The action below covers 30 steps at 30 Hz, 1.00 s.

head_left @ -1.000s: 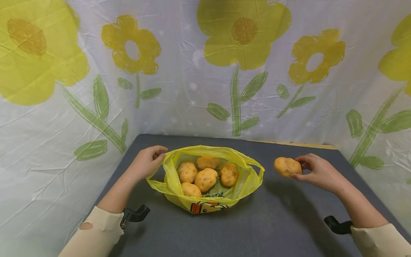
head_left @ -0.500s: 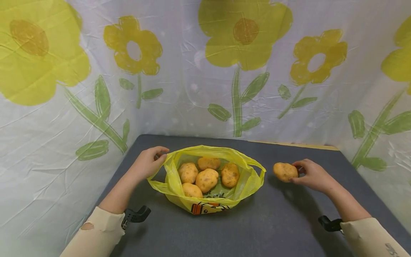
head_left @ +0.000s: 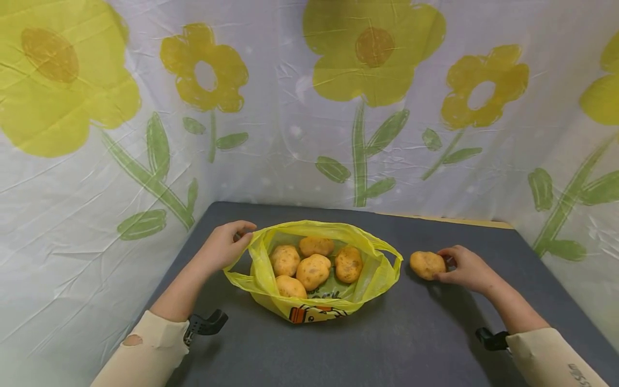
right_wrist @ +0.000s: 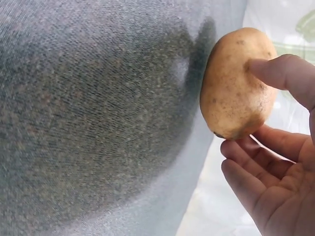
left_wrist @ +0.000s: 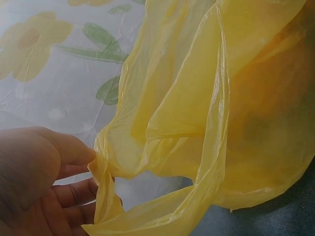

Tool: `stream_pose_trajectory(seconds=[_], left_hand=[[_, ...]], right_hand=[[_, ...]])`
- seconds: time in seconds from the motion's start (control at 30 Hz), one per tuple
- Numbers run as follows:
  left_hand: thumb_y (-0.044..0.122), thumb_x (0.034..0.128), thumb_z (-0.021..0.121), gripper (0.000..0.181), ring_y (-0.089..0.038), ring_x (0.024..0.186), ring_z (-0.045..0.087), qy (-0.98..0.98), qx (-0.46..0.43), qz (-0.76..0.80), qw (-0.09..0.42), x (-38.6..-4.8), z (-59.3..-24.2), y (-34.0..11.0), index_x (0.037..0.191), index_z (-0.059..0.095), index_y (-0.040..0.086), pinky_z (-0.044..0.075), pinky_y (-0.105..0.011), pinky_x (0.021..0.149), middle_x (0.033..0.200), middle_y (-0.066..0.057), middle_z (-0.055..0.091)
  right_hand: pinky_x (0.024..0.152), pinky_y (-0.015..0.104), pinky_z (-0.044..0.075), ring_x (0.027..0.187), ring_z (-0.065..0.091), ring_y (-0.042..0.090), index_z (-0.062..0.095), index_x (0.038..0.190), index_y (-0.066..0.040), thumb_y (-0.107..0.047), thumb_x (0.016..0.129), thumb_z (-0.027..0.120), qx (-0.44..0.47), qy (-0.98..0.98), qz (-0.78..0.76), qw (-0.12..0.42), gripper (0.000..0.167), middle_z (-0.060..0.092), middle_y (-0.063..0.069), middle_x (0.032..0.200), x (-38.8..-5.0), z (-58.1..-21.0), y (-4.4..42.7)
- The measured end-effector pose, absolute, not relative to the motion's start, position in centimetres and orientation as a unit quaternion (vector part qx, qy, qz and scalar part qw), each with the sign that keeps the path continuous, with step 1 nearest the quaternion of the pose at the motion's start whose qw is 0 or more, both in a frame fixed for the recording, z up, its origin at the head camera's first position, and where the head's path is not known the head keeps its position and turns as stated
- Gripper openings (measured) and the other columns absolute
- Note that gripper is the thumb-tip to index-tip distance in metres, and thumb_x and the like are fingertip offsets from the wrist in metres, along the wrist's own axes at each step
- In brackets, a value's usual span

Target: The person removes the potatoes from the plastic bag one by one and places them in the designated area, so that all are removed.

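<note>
A thin yellow plastic bag (head_left: pixel 382 280) stands on the table with its mouth spread wide. Several potatoes (head_left: pixel 313 272) lie inside it. At the bag's left side, my left hand (head_left: pixel 223 245) pinches the twisted handle (left_wrist: pixel 102 164) between thumb and fingers, as the left wrist view shows. To the right of the bag, my right hand (head_left: pixel 466 269) holds one more potato (head_left: pixel 426 265) by its right end. In the right wrist view the thumb presses one side of this potato (right_wrist: pixel 236 86), with fingers under it. It is very low over the table; whether they touch I cannot tell.
The dark grey table (head_left: pixel 367 352) runs back to a white cloth (head_left: pixel 271 161) printed with yellow flowers, which also hangs at both sides. A pale yellowish strip (head_left: pixel 464 220) shows along the table's back right edge. Black wrist straps (head_left: pixel 208 323) are on both forearms.
My right hand has lowered the potato toward the table and moved slightly to the left. My left hand and the bag stay as they were, with only a slight shift of the whole view.
</note>
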<state>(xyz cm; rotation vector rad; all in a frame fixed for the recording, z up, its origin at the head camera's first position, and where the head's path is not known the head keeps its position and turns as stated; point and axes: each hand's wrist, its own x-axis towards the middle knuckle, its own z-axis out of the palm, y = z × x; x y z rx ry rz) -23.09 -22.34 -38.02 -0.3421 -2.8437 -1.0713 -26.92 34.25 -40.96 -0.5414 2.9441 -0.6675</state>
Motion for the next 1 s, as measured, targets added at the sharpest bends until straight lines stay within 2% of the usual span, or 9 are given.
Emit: stream_pose_trajectory(seconds=[0.4,0.6,0.8,1.0], left_hand=[[0.017,0.1081,0.055,0.032,-0.022,0.086,0.063,-0.929,-0.113,-0.350,0.045,-23.1,-38.1,-22.2,0.134,0.065,0.002,0.051,-0.038,0.067,0.108,-0.011,0.069],[0.018,0.1081,0.055,0.032,-0.023,0.087,0.064,-0.929,-0.116,-0.348,0.049,-23.1,-37.8,-22.1,0.133,0.065,0.002,0.052,-0.040,0.069,0.110,-0.012,0.069],[0.020,0.1057,0.061,0.032,-0.023,0.087,0.060,-0.929,-0.117,-0.347,0.051,-23.1,-37.8,-22.1,0.131,0.068,0.002,0.049,-0.040,0.069,0.106,-0.011,0.066],[0.018,0.1033,0.065,0.031,-0.023,0.083,0.056,-0.929,-0.117,-0.347,0.051,-23.1,-38.1,-22.2,0.130,0.069,0.003,0.046,-0.039,0.067,0.100,-0.008,0.063]], right_hand=[[0.078,0.054,0.053,0.101,0.060,0.043,0.057,0.129,0.018,-0.022,0.084,0.086,-0.166,0.960,-0.220,0.050,0.066,0.056,0.029,0.116,-26.6,-41.1,34.1],[0.080,0.056,0.052,0.102,0.058,0.044,0.057,0.131,0.018,-0.023,0.086,0.085,-0.182,0.958,-0.217,0.033,0.067,0.055,0.031,0.120,-26.6,-40.8,34.0],[0.087,0.060,0.049,0.113,0.055,0.044,0.053,0.140,0.012,-0.036,0.093,0.078,-0.186,0.955,-0.233,0.011,0.072,0.053,0.028,0.128,-26.0,-39.4,32.6],[0.095,0.063,0.047,0.124,0.053,0.047,0.053,0.142,0.005,-0.034,0.096,0.075,-0.204,0.946,-0.252,-0.009,0.065,0.052,0.025,0.138,-25.0,-37.3,30.1]])
